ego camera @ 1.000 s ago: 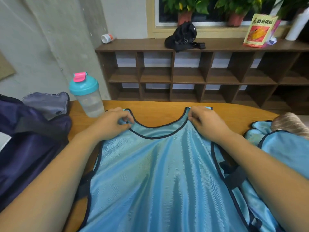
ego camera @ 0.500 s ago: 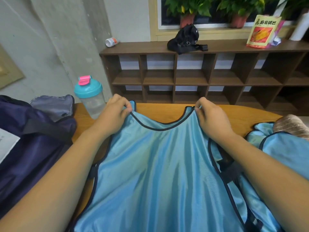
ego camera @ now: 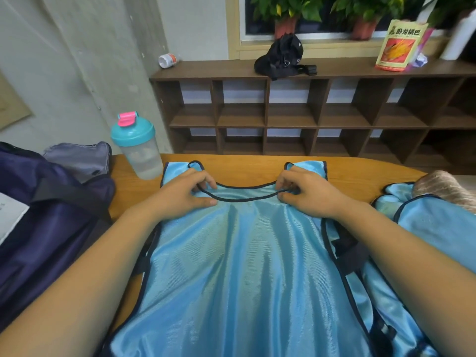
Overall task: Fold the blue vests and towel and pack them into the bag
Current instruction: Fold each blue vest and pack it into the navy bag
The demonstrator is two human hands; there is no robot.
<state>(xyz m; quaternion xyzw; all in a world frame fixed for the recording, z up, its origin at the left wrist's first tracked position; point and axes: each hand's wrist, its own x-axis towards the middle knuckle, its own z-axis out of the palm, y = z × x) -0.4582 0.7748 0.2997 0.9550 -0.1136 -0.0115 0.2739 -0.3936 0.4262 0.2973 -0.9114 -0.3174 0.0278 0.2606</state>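
The room looked like a sports club's kit room or changing area rather than a home. A long brown cubby shelf (ego camera: 219, 70) of open square compartments ran along the far wall under a window sill lined with potted plants (ego camera: 284, 27). A black pouch (ego camera: 283, 55), a small pill bottle (ego camera: 167, 60) and a snack packet (ego camera: 398, 47) sat on its top. The side wall (ego camera: 64, 60) was plain grey. On the wooden bench (ego camera: 360, 173) stood a teal-lidded shaker bottle (ego camera: 136, 148), near a navy duffel bag (ego camera: 51, 228) and a light-blue mesh training vest (ego camera: 244, 266), with a second vest (ego camera: 438, 222) to its right.

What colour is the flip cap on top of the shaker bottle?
Pink, sitting on a teal lid; the shaker bottle shows only in the head view, left of the vest.
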